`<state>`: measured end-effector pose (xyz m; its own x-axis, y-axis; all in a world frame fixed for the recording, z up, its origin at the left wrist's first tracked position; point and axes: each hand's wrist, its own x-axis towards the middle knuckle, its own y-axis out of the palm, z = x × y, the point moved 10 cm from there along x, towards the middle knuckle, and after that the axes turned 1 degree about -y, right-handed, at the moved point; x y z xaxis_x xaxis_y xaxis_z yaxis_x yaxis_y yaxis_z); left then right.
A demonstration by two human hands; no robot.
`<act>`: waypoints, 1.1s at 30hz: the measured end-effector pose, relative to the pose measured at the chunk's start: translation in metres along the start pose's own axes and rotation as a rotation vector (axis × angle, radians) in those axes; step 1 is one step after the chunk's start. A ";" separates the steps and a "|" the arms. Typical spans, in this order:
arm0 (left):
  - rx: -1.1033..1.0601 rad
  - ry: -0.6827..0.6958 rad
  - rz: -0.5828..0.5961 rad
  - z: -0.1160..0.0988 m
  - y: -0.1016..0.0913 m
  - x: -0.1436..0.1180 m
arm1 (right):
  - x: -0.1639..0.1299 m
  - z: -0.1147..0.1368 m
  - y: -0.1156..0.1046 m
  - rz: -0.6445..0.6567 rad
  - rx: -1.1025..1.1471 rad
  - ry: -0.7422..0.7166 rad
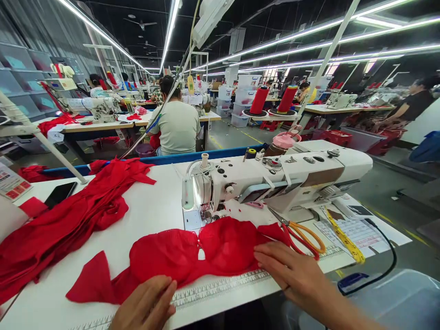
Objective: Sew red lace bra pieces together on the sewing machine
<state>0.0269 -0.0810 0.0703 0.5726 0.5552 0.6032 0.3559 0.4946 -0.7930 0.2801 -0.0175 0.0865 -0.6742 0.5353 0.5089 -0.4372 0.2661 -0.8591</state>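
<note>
A red bra lies spread on the white sewing table, cups up, just in front of the sewing machine's needle area. My left hand rests at the lower edge of the left cup, its fingers extended over the fabric. On the outer edge of the right cup, my right hand lies with fingers stretched out and flat; its thumb is hidden. Both hands touch the bra without visibly gripping it. Scissors with orange and red handles lie beyond my right fingers.
Long red fabric pieces are heaped at the left beside a phone. A yellow tape measure lies across papers at the right. A printed ruler strip follows the table's front edge. A seated person works ahead.
</note>
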 end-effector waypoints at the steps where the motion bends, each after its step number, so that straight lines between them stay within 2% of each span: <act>1: -0.063 -0.022 0.002 0.000 0.008 0.008 | 0.012 0.010 0.005 -0.048 0.049 -0.029; 3: -0.143 -0.015 -0.019 -0.004 0.027 0.024 | 0.036 0.027 0.026 -0.044 0.130 -0.089; 5: -0.102 -0.053 0.018 -0.001 0.054 0.034 | 0.054 0.037 0.053 0.011 0.151 -0.096; 7: -0.027 -0.115 0.042 0.004 0.075 0.033 | 0.059 0.034 0.074 0.043 0.112 -0.032; 9: -0.007 -0.138 0.067 0.006 0.085 0.026 | 0.054 0.028 0.085 0.057 0.079 0.038; 12: -0.060 -0.147 0.113 0.006 0.085 0.021 | 0.046 0.024 0.083 0.060 0.079 0.075; 16: -0.161 -0.193 0.028 0.013 0.069 0.037 | 0.054 0.032 0.068 0.008 0.144 0.023; 18: -0.187 -0.154 0.038 0.011 0.073 0.047 | 0.060 0.037 0.069 0.016 0.165 -0.004; 20: -0.185 -0.115 0.096 0.007 0.085 0.049 | 0.062 0.039 0.074 0.041 0.157 -0.007; 24: -0.151 -0.120 0.129 0.008 0.098 0.040 | 0.056 0.036 0.081 0.054 0.162 0.007; 29: -0.217 -0.181 0.160 0.015 0.097 0.035 | 0.052 0.030 0.079 0.046 0.185 0.042; 33: -0.238 -0.179 0.172 0.015 0.095 0.038 | 0.053 0.031 0.078 0.030 0.178 0.041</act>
<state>0.0715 -0.0030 0.0196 0.5077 0.7361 0.4477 0.4397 0.2255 -0.8694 0.1922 0.0070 0.0478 -0.6653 0.5737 0.4777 -0.5183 0.1055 -0.8486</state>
